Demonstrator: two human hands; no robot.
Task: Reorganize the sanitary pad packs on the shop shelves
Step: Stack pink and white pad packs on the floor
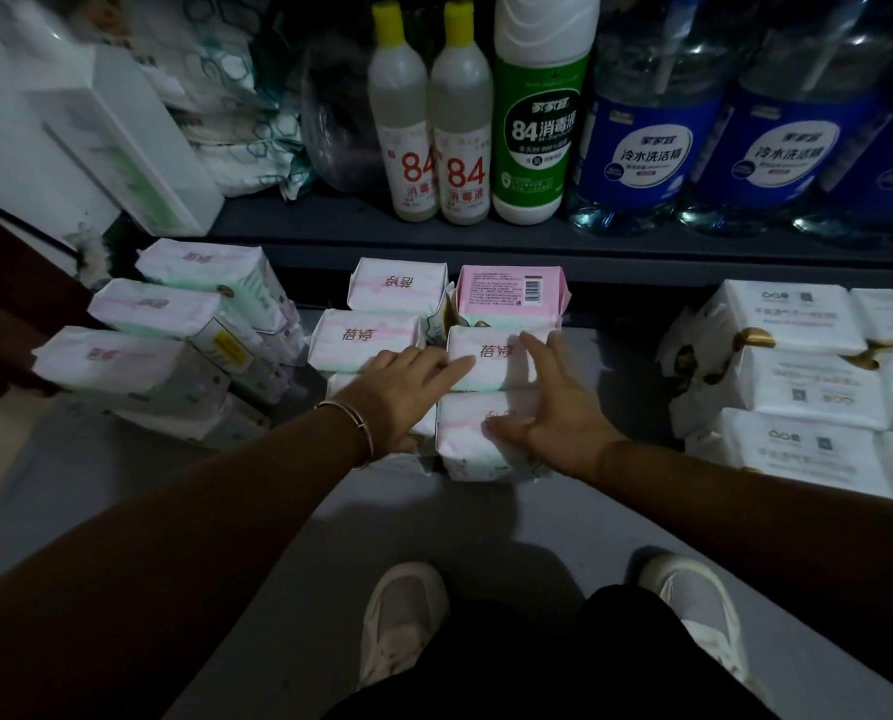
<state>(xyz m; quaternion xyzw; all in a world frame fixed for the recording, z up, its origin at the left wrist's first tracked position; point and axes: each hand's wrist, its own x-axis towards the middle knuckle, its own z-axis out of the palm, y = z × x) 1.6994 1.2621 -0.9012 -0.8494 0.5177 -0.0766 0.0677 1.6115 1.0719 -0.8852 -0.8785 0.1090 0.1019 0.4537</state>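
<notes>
Both hands lie flat, fingers extended, gripping nothing. The left hand rests across the seam between the two columns of pad packs on the lower shelf; the right hand presses the right column's front pack. Packs' long axes run left-right, directly ahead; both hands are equally near.

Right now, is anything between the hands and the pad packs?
No, nothing visible. The left hand rests flat on the packs, fingertips on the middle pack. The right hand lies on the front pack.
</notes>
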